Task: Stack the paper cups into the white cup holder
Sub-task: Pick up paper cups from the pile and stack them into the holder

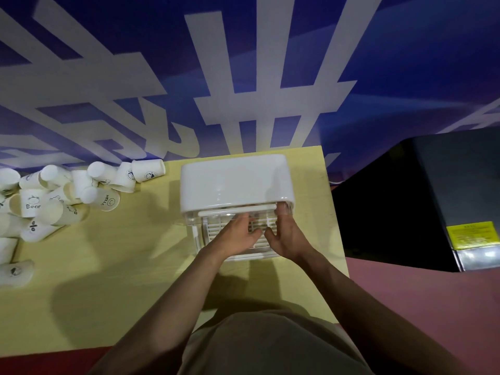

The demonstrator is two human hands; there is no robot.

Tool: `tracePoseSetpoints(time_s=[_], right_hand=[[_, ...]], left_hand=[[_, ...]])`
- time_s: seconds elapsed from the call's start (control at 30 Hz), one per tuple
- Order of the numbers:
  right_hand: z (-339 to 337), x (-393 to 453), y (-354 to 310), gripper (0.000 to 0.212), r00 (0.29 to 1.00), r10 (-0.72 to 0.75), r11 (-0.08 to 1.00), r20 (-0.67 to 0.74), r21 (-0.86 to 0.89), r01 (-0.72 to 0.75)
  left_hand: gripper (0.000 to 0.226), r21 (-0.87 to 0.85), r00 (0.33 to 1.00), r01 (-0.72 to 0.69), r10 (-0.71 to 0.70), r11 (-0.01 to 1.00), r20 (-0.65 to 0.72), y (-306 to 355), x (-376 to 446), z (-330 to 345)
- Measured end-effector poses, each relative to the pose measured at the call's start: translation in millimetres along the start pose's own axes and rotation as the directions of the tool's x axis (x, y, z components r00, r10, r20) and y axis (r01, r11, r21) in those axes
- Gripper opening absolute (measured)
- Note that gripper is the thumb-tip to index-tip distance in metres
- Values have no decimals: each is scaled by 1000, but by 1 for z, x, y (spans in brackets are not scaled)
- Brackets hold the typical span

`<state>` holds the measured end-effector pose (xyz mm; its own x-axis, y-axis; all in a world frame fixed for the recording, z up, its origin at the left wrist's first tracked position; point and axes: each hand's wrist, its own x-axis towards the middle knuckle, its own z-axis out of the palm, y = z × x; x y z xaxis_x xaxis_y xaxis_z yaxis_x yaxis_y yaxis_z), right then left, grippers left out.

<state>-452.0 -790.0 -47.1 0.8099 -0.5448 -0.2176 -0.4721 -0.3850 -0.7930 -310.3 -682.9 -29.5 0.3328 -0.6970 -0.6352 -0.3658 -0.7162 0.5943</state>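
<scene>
The white cup holder stands on the yellow table near its far right corner. It has a rounded white lid and a clear, ribbed front. My left hand lies against that clear front with its fingers stretched forward. Beside it, my right hand reaches up the front, its fingertips touching the upper right corner under the lid and its thumb spread out. Neither hand holds a cup. Several paper cups with small black prints lie in a loose pile at the table's far left.
One more cup lies alone at the left edge. A blue and white banner wall rises right behind the table. A dark cabinet stands to the right beyond the table edge, above a reddish floor.
</scene>
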Motion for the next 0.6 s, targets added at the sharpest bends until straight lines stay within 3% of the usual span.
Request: tracePoseSetpoints(time_s=[0.37,0.6], right_hand=[[-3,-12,-1,93,993,73,997,92,-7,-73],[-12,-34,1,87,995,16,1000,94,-17,-14]], left_hand=[[49,-105,995,-100,102,989,14,-2,-19,12],[74,-176,985,-174,168,969,-47,-6,-45,16]])
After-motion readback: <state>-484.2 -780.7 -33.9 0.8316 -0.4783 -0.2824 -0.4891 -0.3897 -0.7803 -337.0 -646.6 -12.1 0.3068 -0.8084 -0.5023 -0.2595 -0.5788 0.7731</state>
